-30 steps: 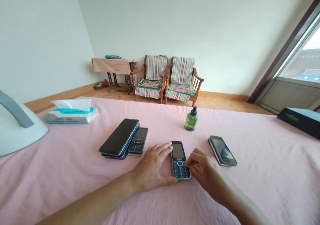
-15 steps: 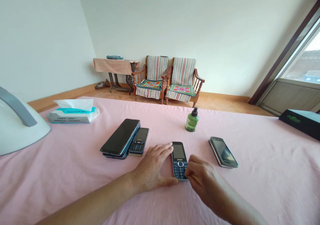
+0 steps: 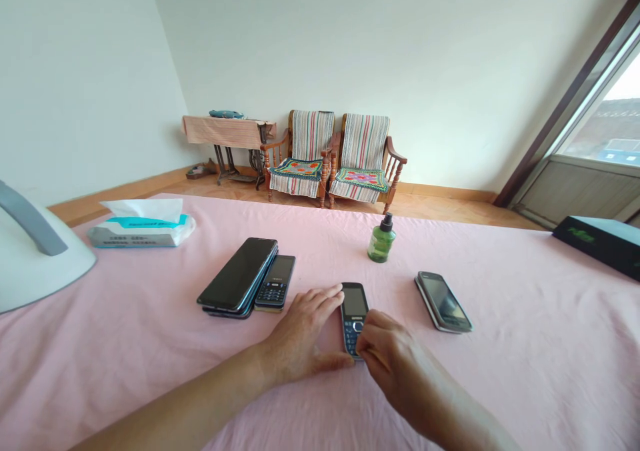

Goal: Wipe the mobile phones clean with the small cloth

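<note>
A keypad phone (image 3: 354,302) lies on the pink-covered worktop (image 3: 525,357) between both hands. The left hand (image 3: 300,334) lies flat, fingers stretched out along the phone's left edge and thumb at its bottom corner. The right hand (image 3: 389,357) curls over the keypad and hides the phone's lower half. I cannot tell whether its fingers pinch anything.

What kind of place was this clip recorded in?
Most likely a living room in a home: two wooden armchairs with striped covers stand against the white wall, a cloth-draped treadle sewing table sits beside them, and a pink cloth covers the near surface.
</note>
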Tool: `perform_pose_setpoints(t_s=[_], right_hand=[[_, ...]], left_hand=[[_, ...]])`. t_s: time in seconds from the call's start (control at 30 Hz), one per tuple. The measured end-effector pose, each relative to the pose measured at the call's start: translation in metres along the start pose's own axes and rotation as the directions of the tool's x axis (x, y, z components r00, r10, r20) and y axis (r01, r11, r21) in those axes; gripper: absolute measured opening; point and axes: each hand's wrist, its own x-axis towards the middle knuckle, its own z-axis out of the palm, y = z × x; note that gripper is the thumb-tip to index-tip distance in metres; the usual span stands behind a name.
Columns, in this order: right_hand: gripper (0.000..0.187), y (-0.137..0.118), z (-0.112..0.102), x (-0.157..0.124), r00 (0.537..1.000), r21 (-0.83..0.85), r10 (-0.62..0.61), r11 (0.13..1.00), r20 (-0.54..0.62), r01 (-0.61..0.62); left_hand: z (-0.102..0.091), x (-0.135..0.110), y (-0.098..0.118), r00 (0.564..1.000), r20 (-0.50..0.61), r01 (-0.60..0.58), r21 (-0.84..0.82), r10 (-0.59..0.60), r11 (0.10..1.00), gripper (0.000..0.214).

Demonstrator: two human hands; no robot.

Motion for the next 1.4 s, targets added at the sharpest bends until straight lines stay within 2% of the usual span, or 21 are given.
perform_pose_setpoints(t_s=[0.2,0.33,0.5,0.67,0.87,1.07,1.23,1.4], right_hand=[[0.024,0.0016,-0.0021,-0.0009,0.999,0.039,0.051,0.998,-0.015,-0.051],[0.024,0.0012,-0.0003,0.001,0.999,0.039,0.006,0.999,-0.033,-0.005],[0.024,0.002,-0.0008,0.0012,1.0,0.063,0.021,0.998,-0.02,-0.02],[0.025,0.0018,0.0035,0.0021,0.999,0.026,-0.039,0.999,-0.026,0.039],[0.026,0.0035,-0.0006,0.0022,1.0,0.045,-0.012,0.999,-0.002,0.012],[0.026,-0.0003,0.0056,0.0038,0.996,0.024,-0.092,0.995,0.014,0.092],[0.026,0.0006,0.0039,0.0033,0.998,0.045,-0.052,0.998,0.022,0.051],[0.025,-0.0008,0.0047,0.0057,0.995,0.051,-0.098,0.994,0.014,0.097]], left_hand=[[-0.0006,0.0008,-0.0001,1.0,0.013,0.006,-0.019,-0.006,1.0,0.083],[0.0012,0.0006,-0.0023,1.0,0.0,-0.005,-0.018,0.005,1.0,0.082],[0.0022,0.0003,-0.0036,1.0,0.016,-0.009,-0.015,0.009,1.0,0.085],[0.0025,-0.0001,-0.0035,1.0,0.003,-0.006,-0.018,0.006,1.0,0.081],[0.0024,0.0003,-0.0042,1.0,0.004,-0.009,-0.026,0.009,1.0,0.083],[0.002,0.0001,-0.0024,1.0,-0.011,-0.012,-0.019,0.012,1.0,0.081],[0.0017,0.0,-0.0018,1.0,0.003,-0.011,-0.01,0.011,1.0,0.08],[0.0014,0.0005,-0.0018,1.0,-0.007,-0.019,-0.011,0.019,1.0,0.079]])
